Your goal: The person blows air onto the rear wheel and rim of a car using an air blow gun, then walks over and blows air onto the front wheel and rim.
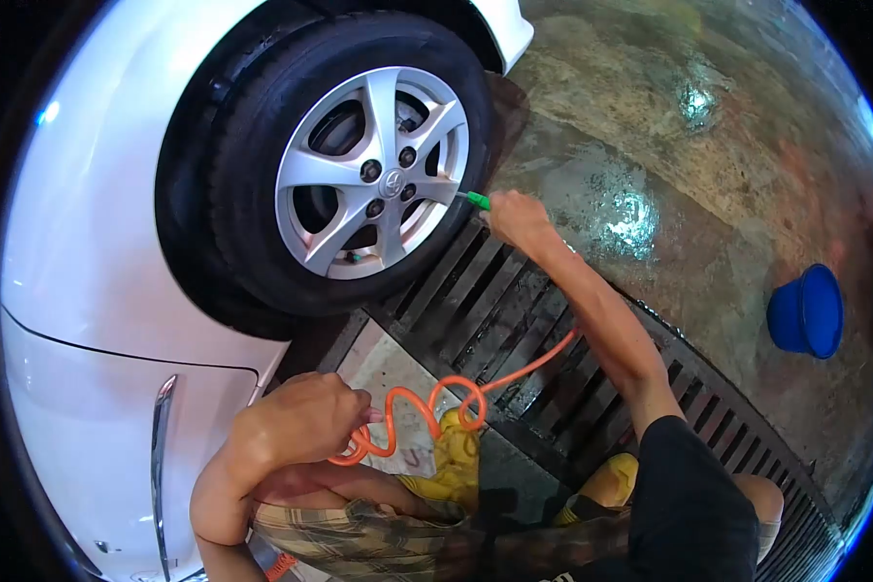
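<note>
My right hand [520,219] is closed round a green-handled tool [478,200], whose thin metal tip reaches the rim's edge on the silver five-spoke wheel [392,182]. Black tyre [262,184] surrounds that wheel. Lower left, my left hand [315,417] has its fingers curled at the coiled orange hose [397,396]; the coils hang beside and below the fingers, and the hose stretches right to pass behind my right forearm. The palm side of the left hand is hidden.
The white car body [97,223] fills the left side. Dark slatted grating [553,359] runs under my legs. A blue bucket [807,312] stands on the wet floor [669,175] at the right. Yellow boots [456,464] are below.
</note>
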Demonstrator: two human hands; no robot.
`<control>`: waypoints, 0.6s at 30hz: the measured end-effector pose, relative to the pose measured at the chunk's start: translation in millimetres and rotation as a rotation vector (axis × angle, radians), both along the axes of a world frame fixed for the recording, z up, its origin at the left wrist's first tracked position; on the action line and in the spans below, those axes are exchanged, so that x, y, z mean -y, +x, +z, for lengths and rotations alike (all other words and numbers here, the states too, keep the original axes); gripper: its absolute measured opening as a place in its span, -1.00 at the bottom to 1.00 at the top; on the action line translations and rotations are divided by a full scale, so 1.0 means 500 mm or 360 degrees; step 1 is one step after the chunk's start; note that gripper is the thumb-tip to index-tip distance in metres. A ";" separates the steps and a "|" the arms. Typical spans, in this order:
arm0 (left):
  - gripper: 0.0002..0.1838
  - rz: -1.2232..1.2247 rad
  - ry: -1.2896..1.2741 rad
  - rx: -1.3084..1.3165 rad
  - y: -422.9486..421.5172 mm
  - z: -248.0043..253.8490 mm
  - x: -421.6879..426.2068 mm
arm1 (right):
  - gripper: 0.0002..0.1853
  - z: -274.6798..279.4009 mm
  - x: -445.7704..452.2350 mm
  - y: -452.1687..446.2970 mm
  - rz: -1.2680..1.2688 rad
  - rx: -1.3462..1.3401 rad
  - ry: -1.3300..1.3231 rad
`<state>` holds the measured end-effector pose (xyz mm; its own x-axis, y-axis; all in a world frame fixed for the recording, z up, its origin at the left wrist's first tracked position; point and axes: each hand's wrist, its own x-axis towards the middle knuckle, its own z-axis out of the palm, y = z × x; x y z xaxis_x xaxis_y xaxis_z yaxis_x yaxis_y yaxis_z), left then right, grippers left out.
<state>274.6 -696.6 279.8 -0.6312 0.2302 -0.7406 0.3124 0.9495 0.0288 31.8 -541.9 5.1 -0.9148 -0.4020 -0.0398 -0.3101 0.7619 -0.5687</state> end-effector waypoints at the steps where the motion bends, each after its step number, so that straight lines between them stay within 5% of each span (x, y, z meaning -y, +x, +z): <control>1: -0.79 0.0005 -0.0053 0.0016 0.001 0.001 -0.002 | -0.62 0.001 0.001 0.001 0.0013 0.0000 0.0003; 3: -0.80 0.0008 -0.0024 0.0006 0.004 0.002 -0.002 | -0.59 -0.003 -0.002 0.008 0.0627 0.0196 0.0243; 7: -0.81 -0.0009 -0.0023 -0.0002 0.004 0.002 0.001 | -0.54 0.008 0.000 0.018 0.0164 0.0017 0.0024; 9: -0.81 0.0011 -0.0007 0.0007 0.005 0.000 0.000 | -0.58 0.017 0.002 0.018 0.0779 0.0184 0.0216; 13: -0.81 0.0029 -0.0001 0.0014 0.004 0.005 -0.003 | -0.57 0.005 0.022 0.027 0.0270 -0.0054 -0.0026; 16: -0.82 0.0001 -0.0018 -0.0005 0.005 0.005 -0.006 | -0.58 -0.005 0.035 0.042 0.0854 0.0078 0.0194; 18: -0.82 -0.0007 -0.0031 0.0004 0.005 0.007 -0.004 | -0.56 -0.013 0.047 0.046 0.0312 -0.0023 -0.0076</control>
<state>277.1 -694.4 283.4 -0.6285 0.2186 -0.7465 0.3168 0.9484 0.0111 54.7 -565.5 -1.3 -0.8193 -0.5734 -0.0037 -0.4582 0.6585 -0.5970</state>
